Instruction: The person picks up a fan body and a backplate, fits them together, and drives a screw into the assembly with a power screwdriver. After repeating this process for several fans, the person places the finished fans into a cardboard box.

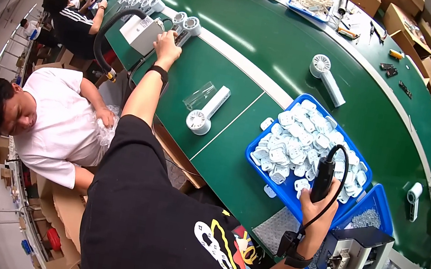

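Note:
My left hand reaches far out to the left. Its fingers close around the handle of a pale handheld fan, one of several standing side by side along the belt's edge. My right hand grips a black electric screwdriver with a looping cable, held over a blue tray. White plastic pieces with rounded corners are heaped in that tray. Between my hands a handheld fan lies on the green work surface, beside a clear plastic sleeve.
Other fans rest on the green belt. A grey-white box-shaped machine with a black hose stands by my left hand. At right are a screw feeder and a blue bin of screws. A co-worker sits at left handling clear plastic.

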Action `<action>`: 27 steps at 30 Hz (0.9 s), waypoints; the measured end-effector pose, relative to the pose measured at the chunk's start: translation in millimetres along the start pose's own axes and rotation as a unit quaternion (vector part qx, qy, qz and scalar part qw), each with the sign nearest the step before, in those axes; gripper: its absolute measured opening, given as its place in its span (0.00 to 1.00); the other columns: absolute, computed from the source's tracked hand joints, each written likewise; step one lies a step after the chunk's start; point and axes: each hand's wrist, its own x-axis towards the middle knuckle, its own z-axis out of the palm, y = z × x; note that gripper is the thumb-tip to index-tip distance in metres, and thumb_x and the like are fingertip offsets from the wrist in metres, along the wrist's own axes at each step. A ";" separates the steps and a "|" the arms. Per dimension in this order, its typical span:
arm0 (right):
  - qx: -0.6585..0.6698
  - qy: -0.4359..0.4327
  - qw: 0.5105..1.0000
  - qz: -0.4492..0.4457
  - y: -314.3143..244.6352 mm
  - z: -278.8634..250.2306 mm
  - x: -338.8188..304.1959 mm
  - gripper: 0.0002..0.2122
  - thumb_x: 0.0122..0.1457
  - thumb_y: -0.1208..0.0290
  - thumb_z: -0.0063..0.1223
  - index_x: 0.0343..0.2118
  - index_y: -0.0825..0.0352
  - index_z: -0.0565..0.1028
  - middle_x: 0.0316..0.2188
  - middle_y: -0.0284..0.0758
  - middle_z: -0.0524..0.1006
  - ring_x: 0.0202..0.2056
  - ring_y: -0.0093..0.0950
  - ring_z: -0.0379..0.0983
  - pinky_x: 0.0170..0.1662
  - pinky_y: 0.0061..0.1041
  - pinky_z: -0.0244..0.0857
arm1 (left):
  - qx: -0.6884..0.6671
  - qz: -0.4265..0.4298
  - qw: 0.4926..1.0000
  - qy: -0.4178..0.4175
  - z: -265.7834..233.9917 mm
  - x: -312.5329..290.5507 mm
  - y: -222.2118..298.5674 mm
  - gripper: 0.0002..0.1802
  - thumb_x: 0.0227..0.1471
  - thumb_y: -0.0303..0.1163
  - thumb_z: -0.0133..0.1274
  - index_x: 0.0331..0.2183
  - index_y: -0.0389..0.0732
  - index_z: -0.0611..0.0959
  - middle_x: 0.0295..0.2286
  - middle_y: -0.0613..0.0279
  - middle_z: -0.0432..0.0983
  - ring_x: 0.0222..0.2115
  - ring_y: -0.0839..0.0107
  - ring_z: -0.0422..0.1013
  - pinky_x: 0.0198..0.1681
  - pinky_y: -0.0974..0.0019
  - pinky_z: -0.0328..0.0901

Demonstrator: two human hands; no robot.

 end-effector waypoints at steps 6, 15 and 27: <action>0.185 0.008 0.983 -0.002 11.8 -14.8 -23.9 0.28 0.51 0.77 0.63 0.54 0.66 0.62 0.23 0.31 0.73 0.19 0.19 0.68 0.22 0.18 0.63 | -0.552 0.076 0.830 -0.027 -62.1 -52.5 64.8 0.21 0.53 0.34 0.64 0.46 0.33 0.81 0.35 0.61 0.79 0.40 0.71 0.76 0.46 0.70 0.68; 0.460 -0.015 0.887 0.026 -32.8 -46.0 -82.3 0.30 0.50 0.80 0.65 0.55 0.68 0.61 0.24 0.33 0.75 0.22 0.18 0.71 0.24 0.17 0.64 | -0.712 0.169 0.473 -0.491 -164.1 -281.7 240.2 0.37 0.60 0.50 0.52 0.59 0.32 0.64 0.40 0.51 0.74 0.44 0.58 0.73 0.51 0.54 0.65; 0.241 0.123 0.962 0.023 28.9 -55.1 -145.0 0.27 0.52 0.79 0.66 0.52 0.65 0.62 0.28 0.29 0.73 0.25 0.14 0.69 0.30 0.15 0.63 | -0.569 0.455 0.455 -0.512 -142.6 -407.0 335.4 0.15 0.49 0.36 0.53 0.34 0.34 0.77 0.25 0.52 0.72 0.25 0.54 0.71 0.29 0.60 0.64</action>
